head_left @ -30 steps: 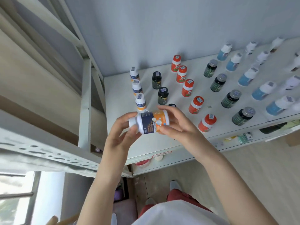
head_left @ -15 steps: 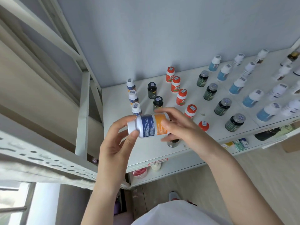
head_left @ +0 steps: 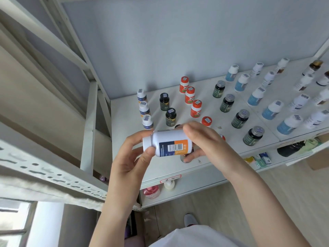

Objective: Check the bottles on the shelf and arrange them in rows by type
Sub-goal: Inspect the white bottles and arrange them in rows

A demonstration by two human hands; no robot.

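Sideways, barcode up, is how I hold the white bottle (head_left: 170, 143) over the front left of the shelf (head_left: 122, 125), probably to read its type. My left hand (head_left: 128, 157) pinches the cap end; my right hand (head_left: 210, 143) curls its fingers round the base. Three matching bottles (head_left: 144, 109) line the shelf's left end. Further along it, four orange bottles (head_left: 195, 108) show plainly, then four dark green bottles (head_left: 227, 103).

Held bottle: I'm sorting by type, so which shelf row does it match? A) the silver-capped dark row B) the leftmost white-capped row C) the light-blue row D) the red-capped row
B: the held bottle, gripped by the left hand and right hand, has a white cap and a navy-and-orange label, like the leftmost white-capped row.
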